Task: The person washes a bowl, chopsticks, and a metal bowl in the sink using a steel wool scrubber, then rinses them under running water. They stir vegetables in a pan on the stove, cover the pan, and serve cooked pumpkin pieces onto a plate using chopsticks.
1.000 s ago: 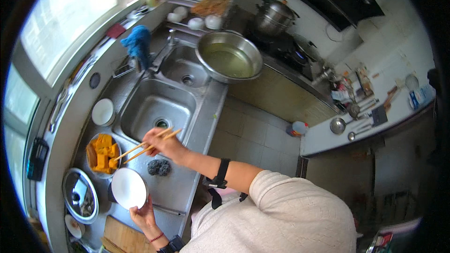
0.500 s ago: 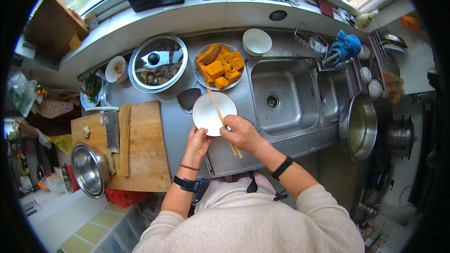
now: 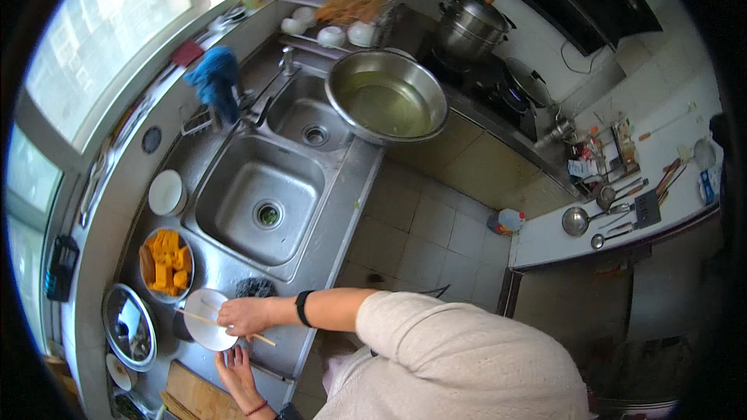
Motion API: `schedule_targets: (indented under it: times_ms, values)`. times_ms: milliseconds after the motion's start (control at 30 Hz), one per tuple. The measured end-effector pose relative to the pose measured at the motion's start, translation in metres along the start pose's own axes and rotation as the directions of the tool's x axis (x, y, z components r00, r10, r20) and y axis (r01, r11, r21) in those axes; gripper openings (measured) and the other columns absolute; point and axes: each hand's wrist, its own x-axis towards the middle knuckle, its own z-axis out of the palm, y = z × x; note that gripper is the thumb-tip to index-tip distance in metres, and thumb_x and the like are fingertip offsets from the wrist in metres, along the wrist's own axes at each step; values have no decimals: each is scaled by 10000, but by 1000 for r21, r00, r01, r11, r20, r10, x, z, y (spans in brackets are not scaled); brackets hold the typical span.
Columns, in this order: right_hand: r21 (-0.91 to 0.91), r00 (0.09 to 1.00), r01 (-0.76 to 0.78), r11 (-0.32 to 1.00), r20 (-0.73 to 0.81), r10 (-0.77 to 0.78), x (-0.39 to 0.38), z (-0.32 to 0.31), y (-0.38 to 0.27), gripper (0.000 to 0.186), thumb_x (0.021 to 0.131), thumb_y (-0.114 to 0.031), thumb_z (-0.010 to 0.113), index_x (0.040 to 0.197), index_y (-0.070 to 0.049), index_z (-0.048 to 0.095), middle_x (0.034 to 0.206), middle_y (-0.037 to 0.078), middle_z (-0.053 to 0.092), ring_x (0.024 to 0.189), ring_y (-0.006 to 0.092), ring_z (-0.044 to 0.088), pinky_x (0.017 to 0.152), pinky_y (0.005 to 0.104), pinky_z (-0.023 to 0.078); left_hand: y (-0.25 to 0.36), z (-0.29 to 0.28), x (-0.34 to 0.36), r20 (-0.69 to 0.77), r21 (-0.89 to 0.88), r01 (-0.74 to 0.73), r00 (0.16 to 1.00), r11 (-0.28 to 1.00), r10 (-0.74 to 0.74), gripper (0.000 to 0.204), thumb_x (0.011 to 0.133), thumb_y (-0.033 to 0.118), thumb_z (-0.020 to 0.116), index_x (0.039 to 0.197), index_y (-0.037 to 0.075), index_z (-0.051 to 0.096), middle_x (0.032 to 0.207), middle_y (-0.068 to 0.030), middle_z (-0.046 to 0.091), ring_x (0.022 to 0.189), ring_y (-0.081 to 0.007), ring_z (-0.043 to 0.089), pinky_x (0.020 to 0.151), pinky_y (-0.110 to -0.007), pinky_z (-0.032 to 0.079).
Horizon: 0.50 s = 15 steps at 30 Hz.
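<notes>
Left fingers now uncurled by bowl, right fingers gripping chopsticks

Chunks in dish | dish left of sink | bowl beside dish

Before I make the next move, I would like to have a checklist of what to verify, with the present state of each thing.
1. Chopsticks in the right hand: ok, they cross over the bowl.
2. White bowl with its opening up: ok.
3. Left hand gripping the bowl: cannot tell; its fingers are at the near rim.
4. Orange chunks gathered on their plate: ok.
5. Metal basin fully inside the counter edge: not ok, it juts past.
</notes>
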Motion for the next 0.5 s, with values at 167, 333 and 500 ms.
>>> schedule_targets:
  times_ms: [167, 333, 500]
  values:
    - [-181, 997, 70, 981, 3, -71, -9, 8, 3, 182, 709, -289, 665, 840, -171, 707, 1197, 106, 584, 1174, 324, 502, 961, 436, 392, -4, -11, -18, -64, -68, -5, 998, 998, 0, 404, 865, 338, 670, 1126, 94, 482, 1237, -140, 425, 1156, -339, 466, 1013, -510, 439]
    - [-94, 990, -47, 994, -138, 34, -29, -46, -18, 232, 765, -253, 643, 989, -232, 701, 1391, 111, 481, 1283, 358, 428, 975, 472, 394, 1, 1, -83, -227, -27, -273, 938, 962, 261, 312, 873, 263, 653, 1088, 79, 521, 1077, -99, 518, 1075, -284, 524, 945, -444, 478]
    - [75, 954, -226, 971, 219, 205, -129, -217, -23, 330, 703, -302, 760, 952, -106, 669, 1137, 161, 584, 1043, 372, 559, 843, 446, 498, -49, 118, -117, -397, 251, -547, 694, 798, 601, 345, 938, 202, 559, 1227, 23, 505, 1198, -115, 540, 1089, -271, 544, 966, -390, 463]
